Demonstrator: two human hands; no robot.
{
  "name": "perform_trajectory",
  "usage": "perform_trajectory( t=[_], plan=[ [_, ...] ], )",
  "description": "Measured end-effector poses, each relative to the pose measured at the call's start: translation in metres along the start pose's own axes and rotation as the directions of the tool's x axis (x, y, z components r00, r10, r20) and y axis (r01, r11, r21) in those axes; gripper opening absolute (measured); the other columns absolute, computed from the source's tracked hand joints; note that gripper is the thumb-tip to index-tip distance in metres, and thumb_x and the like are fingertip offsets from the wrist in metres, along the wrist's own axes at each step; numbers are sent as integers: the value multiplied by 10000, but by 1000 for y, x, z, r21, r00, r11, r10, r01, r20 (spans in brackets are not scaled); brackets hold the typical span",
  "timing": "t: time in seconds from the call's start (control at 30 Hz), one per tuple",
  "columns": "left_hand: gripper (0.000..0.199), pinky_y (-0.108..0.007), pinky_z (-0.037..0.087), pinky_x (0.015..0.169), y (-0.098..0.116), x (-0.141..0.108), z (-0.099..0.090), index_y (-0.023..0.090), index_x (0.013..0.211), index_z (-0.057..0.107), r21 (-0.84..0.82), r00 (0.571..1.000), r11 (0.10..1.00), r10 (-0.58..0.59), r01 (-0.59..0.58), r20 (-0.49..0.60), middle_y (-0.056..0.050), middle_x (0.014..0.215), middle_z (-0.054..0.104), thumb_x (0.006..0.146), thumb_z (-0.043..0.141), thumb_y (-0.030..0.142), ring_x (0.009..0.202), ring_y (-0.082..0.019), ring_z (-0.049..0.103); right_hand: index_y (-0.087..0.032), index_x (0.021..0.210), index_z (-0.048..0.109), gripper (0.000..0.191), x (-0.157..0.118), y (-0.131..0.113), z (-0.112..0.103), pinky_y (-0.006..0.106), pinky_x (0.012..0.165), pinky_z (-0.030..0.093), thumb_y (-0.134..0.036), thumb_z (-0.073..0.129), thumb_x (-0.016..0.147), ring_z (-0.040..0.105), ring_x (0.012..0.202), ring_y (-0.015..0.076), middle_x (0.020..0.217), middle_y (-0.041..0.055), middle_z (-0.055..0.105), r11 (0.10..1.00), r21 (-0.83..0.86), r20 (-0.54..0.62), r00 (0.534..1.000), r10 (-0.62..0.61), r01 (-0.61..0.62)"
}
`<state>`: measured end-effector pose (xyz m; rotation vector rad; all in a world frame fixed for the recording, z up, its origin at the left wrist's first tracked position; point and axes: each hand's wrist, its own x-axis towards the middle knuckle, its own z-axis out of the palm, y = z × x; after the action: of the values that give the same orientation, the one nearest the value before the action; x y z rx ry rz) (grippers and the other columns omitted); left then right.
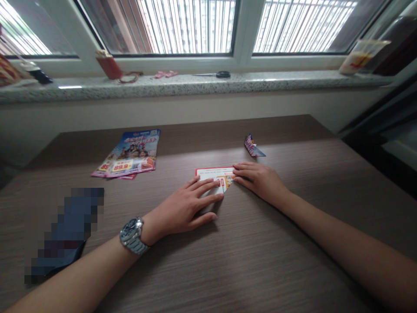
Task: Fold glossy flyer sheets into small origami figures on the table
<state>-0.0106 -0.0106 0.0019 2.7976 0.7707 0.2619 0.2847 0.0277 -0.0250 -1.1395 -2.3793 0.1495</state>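
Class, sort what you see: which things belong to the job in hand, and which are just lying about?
Belongs:
folded leaflet, touched by left hand and right hand
probably flyers and small folded paper

Lying about:
scissors, red container, plastic cup, on sill
pixelated dark object, on table

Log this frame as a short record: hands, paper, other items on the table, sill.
Left hand: spread over the paper; watch on wrist
Right hand: fingers at the paper's right end
Paper: white, red far edge, apparently folded
Table, left: flyers, pixelated item
Beyond right hand: small folded piece
Windowsill: includes scissors
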Motion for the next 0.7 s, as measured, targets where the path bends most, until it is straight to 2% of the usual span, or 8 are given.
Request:
perform_trajectory(
  t=[0.13,0.37,0.43,0.57,0.7],
  plan=[
    [491,-555,278,1251,0,0,0,295,1484,520,-27,1000,1000,6,-7,-21,-99,1615,424,1030,533,482,1495,-310,393,-257,1163,781,221,0,0,0,470,1050,570,-291,672,973,698,1203,269,1272,67,743,1000,22,4,1000,17,-17],
    [495,-574,284,1243,0,0,1,300,1471,531,-18,1000,1000,-13,13,-4,-100,1612,426,1022,537,507,1487,-321,403,-195,1167,764,236,-2,-5,-1,465,1033,573,-283,629,995,700,1180,277,1301,123,721,1000,-19,-20,1000,-2,1],
    [493,-568,287,1242,0,0,1,299,1469,533,-8,1000,1000,-19,19,-1,-98,1613,426,1023,534,510,1486,-320,404,-177,1207,738,263,-3,-10,-3,472,1046,561,-282,611,1003,680,1206,287,1343,140,694,998,-49,-16,999,-37,36],
    [499,-567,292,1235,2,1,2,295,1470,533,27,1000,999,-24,24,1,-105,1620,413,1024,522,520,1485,-329,402,-194,1356,646,362,-7,-25,-4,490,1129,498,-302,584,1016,583,1348,304,1447,140,622,985,-43,70,984,-166,169],
    [506,-575,304,1223,3,1,1,295,1480,521,40,1000,999,-29,29,-1,-113,1608,428,1027,514,520,1468,-334,424,-203,1414,605,402,-11,-35,-4,488,1141,494,-317,555,1032,566,1373,299,1466,138,607,977,-30,128,970,-206,212]
  ],
)
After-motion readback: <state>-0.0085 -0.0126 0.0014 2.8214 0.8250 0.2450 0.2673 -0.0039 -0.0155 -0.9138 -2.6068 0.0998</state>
